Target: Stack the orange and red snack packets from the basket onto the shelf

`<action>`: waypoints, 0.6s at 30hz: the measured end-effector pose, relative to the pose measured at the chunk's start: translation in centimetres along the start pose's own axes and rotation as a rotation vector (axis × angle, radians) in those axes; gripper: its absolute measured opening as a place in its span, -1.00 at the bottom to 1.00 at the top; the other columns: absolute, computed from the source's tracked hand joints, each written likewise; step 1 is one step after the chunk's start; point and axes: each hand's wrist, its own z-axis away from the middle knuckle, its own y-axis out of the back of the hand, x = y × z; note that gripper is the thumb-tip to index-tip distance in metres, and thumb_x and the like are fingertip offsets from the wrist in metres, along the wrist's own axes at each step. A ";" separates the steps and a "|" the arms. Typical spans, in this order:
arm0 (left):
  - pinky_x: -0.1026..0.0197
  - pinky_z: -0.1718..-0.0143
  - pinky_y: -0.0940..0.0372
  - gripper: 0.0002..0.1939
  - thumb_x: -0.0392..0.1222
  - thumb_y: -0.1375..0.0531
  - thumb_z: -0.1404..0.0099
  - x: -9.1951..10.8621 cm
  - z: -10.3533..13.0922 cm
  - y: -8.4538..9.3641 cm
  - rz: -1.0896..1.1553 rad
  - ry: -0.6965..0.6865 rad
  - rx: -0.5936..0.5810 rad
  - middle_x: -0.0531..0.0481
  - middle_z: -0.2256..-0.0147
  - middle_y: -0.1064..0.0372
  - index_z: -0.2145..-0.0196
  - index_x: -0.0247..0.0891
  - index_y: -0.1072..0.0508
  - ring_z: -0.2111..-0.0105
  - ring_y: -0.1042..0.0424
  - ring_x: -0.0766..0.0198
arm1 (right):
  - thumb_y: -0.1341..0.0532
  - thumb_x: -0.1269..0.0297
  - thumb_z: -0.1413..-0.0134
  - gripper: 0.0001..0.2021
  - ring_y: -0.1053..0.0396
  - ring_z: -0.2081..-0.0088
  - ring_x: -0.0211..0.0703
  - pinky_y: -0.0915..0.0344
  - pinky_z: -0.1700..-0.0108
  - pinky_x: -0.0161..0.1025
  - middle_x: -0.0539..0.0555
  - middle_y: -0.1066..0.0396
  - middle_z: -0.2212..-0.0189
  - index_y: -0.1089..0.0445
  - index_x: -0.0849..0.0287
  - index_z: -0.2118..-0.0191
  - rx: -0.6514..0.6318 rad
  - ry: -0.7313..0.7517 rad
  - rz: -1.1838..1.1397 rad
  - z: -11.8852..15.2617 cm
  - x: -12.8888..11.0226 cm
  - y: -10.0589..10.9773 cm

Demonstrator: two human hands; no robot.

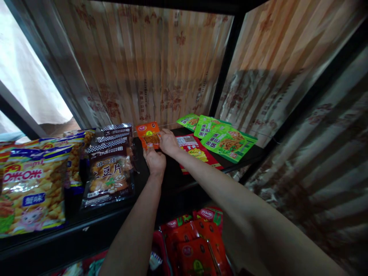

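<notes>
An orange snack packet [148,135] stands near the back of the black shelf [169,180], its printed front towards me. My left hand [155,161] is closed on its lower edge, and my right hand [169,142] grips its right side; the fingertips are partly hidden. To the left stands a row of dark brown snack bags [108,172] with white lettering. A red packet [192,149] lies just right of my right hand, partly covered by my forearm.
Green snack packets [227,142] lie at the shelf's right end by a black post [225,65]. Yellow snack bags [37,191] fill the left. Below, more orange packets [197,253] are stacked. A patterned curtain [172,65] hangs behind.
</notes>
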 end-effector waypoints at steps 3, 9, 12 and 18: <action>0.04 -0.20 -0.07 -0.61 -0.50 -0.01 -0.08 0.5 0.2 0.5 -0.004 -0.043 0.009 -0.38 0.12 -0.44 0.16 -0.56 -0.47 -0.07 -0.31 0.03 | -0.05 0.52 -0.06 -0.64 -0.19 -0.16 -0.05 -0.10 -0.20 -0.16 0.31 -0.29 -0.08 -0.38 0.37 0.02 0.058 0.033 -0.045 2.7 0.1 1.8; 0.08 -0.19 -0.09 -0.63 -0.44 0.01 -0.17 2.6 4.7 5.3 -0.016 -0.228 -0.149 -0.23 0.07 -0.45 0.14 -0.43 -0.49 -0.14 -0.23 0.08 | -0.03 0.44 -0.11 -0.69 -0.26 -0.12 -0.03 -0.18 -0.18 -0.02 0.23 -0.34 -0.06 -0.43 0.24 0.09 0.249 0.076 -0.176 9.2 2.1 5.5; 0.05 -0.02 -0.27 -0.66 -0.33 0.00 -0.23 4.8 8.8 10.6 -0.096 -0.360 -0.508 -0.17 0.14 -0.49 0.13 -0.31 -0.49 0.03 -0.40 0.08 | -0.03 0.40 -0.11 -0.70 -0.28 -0.10 -0.02 -0.20 -0.16 0.01 0.21 -0.36 -0.05 -0.44 0.22 0.11 0.295 0.080 -0.195 12.1 3.3 7.3; 0.13 0.31 -0.34 -0.77 -0.24 -0.06 -0.23 8.8 17.1 21.0 -0.045 -0.977 -1.166 -0.05 0.48 -0.45 0.45 -0.19 -0.50 0.37 -0.45 0.19 | -0.03 0.33 -0.12 -0.71 -0.34 -0.06 -0.01 -0.26 -0.12 0.02 0.21 -0.40 0.00 -0.46 0.19 0.14 0.222 0.052 -0.221 17.8 2.9 10.4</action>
